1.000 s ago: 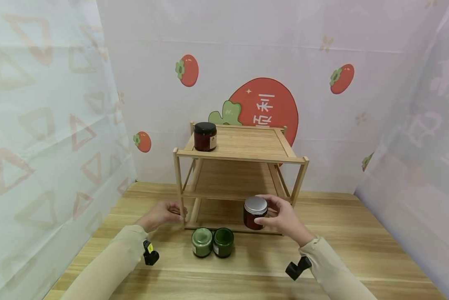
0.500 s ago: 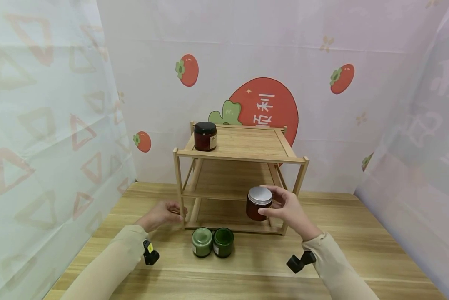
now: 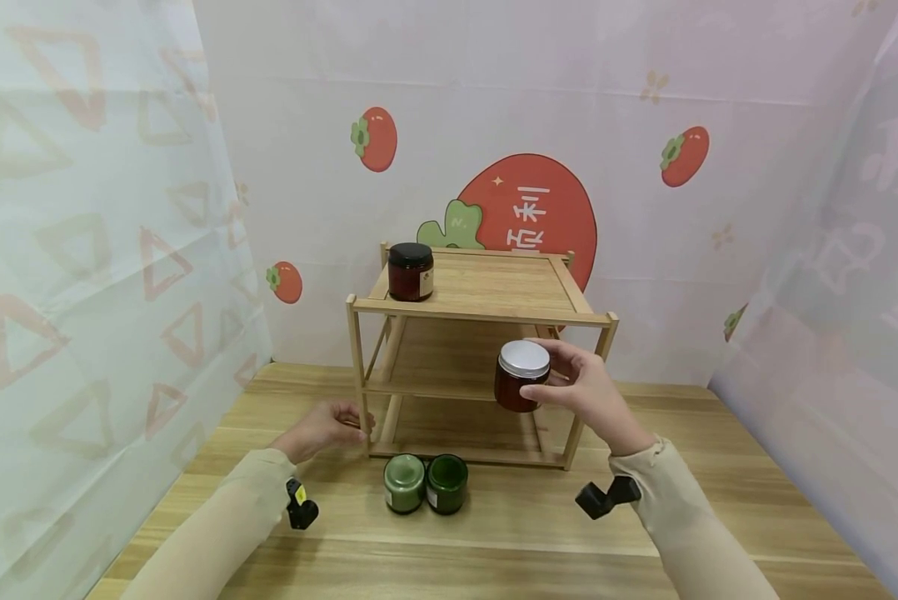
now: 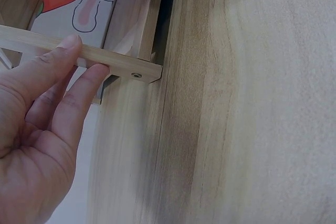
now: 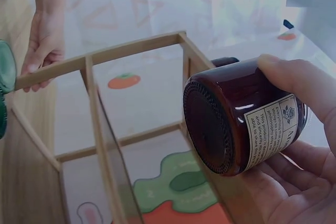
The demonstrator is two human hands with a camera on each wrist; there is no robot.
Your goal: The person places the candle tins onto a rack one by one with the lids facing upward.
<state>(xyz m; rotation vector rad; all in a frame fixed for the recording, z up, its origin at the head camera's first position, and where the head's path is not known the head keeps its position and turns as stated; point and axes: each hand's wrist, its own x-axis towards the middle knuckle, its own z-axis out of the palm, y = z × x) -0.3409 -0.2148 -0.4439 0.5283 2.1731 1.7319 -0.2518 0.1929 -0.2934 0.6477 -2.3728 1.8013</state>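
My right hand [image 3: 587, 393] grips a dark amber glass jar [image 3: 517, 385] with a silver lid, held off the table in front of the wooden shelf rack [image 3: 494, 315]. In the right wrist view, the ridged base and printed label of the amber jar [image 5: 226, 124] face the camera. Low at the rack's left front post [image 4: 116, 60], my left hand [image 4: 47, 108] pinches the wood between thumb and fingers. On the top tier, at the left, stands an amber jar with a black lid [image 3: 411, 273].
Before the rack, a light green jar [image 3: 404, 483] and a dark green jar [image 3: 446, 483] stand side by side on the wooden table [image 3: 494, 550]. Printed cloth walls [image 3: 644, 250] enclose the table at the back and both sides.
My right hand has lifted the silver-lidded amber jar upward and slightly right, from the bottom tier's height to about the middle tier's. My left hand stays at the post.
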